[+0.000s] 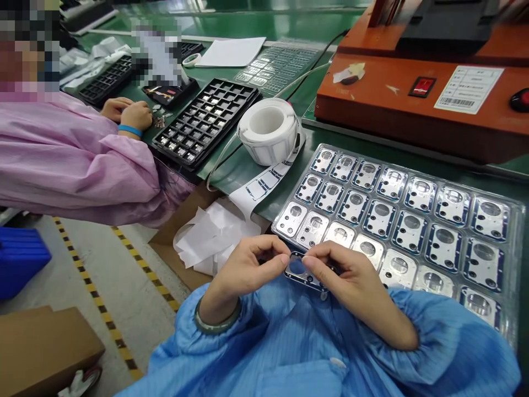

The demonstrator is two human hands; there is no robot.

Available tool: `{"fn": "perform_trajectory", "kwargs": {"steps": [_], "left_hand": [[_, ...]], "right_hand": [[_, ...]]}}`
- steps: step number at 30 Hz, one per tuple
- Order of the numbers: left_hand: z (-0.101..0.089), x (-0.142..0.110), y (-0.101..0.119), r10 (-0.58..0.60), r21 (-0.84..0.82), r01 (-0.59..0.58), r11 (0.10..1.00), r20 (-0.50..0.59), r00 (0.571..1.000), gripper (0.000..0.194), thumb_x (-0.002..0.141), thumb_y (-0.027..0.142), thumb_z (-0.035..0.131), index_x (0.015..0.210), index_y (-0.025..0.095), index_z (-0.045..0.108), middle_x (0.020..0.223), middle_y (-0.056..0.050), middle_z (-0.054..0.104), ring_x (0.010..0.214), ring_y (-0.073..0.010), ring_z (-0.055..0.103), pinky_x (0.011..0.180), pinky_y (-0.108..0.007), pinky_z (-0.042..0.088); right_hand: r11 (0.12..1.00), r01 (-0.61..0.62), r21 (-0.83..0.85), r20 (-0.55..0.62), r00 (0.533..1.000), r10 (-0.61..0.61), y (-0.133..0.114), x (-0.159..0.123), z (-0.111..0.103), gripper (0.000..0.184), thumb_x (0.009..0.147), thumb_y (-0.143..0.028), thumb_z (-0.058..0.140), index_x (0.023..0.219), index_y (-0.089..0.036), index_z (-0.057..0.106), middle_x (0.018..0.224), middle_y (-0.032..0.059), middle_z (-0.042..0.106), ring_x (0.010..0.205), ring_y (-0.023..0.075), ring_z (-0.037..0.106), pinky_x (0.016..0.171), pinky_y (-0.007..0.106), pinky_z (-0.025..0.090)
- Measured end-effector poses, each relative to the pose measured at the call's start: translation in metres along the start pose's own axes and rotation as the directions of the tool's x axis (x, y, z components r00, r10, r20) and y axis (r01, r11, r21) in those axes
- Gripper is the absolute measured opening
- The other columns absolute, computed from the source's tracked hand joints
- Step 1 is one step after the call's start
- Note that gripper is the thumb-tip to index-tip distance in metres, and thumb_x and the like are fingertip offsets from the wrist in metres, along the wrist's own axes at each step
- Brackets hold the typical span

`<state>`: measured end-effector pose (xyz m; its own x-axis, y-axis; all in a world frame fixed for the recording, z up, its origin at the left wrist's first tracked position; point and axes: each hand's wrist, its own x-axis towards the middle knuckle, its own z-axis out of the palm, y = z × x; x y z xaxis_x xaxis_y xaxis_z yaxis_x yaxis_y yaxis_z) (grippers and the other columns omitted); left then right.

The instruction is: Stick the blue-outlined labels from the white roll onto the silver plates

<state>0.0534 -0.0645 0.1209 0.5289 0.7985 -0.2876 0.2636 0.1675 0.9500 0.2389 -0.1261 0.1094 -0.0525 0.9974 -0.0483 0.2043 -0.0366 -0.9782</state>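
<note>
- Lower center: left hand (pixel 248 267) and right hand (pixel 351 275) pinch a blue-edged metal plate (pixel 303 279) between thumbs and fingers.
- Right: clear tray (pixel 516 259) holds rows of similar plates (pixel 445 237).
- Upper center: black tray (pixel 171 156) carries small metallic parts (pixel 181 151).
- Center: cardboard box (pixel 167 242) contains white paper (pixel 210 231).

Plates (pixel 381 216) are seated in rows in a tray (pixel 513 264), located near right on the bench (pixel 231 172). A machine (pixel 384 105) is positioned behind it, far right. A label roll (pixel 268 138) is placed left of the tray. Farther left, a compartment tray (pixel 176 156) is set beside a co-worker's hands (pixel 138 117). Loose paper (pixel 206 237) is contained in a carton (pixel 167 248) at the near bench edge.
</note>
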Motion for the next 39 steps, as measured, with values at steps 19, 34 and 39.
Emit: {"fn": "perform_trajectory", "kwargs": {"steps": [19,34,39], "left_hand": [[0.042,0.028,-0.002,0.09,-0.058,-0.089,0.994,0.01,0.996,0.019,0.079,0.035,0.066,0.077,0.016,0.065,0.054,-0.001,0.065,0.05,-0.0133,0.062,0.053,-0.024,0.052],[0.073,0.038,0.006,0.268,0.122,-0.286,0.95,0.144,0.952,0.009,0.085,0.026,0.058,0.081,0.018,0.061,0.061,0.003,0.061,0.053,-0.0104,0.06,0.054,-0.02,0.048],[0.092,0.055,0.016,0.383,0.235,-0.433,0.87,0.231,0.894,0.009,0.087,0.023,0.055,0.085,0.02,0.063,0.068,0.002,0.062,0.06,-0.0114,0.059,0.057,-0.021,0.047]], "right_hand": [[0.998,0.003,-0.068,-0.335,0.942,-0.026,0.002,-0.05,-0.028,0.019,0.087,-0.032,0.059,0.096,-0.017,0.067,0.069,0.0018,0.067,0.058,0.0128,0.062,0.052,0.024,0.051],[0.977,-0.018,-0.214,-0.619,0.776,-0.121,0.017,-0.09,-0.03,0.014,0.084,-0.012,0.054,0.093,-0.021,0.06,0.081,0.0014,0.066,0.067,0.0123,0.066,0.062,0.022,0.057],[0.85,0.031,-0.526,-0.622,0.668,-0.409,0.02,-0.109,-0.043,0.037,0.08,-0.006,0.052,0.113,-0.022,0.056,0.101,0.008,0.065,0.095,0.0216,0.063,0.083,0.038,0.053]]}}
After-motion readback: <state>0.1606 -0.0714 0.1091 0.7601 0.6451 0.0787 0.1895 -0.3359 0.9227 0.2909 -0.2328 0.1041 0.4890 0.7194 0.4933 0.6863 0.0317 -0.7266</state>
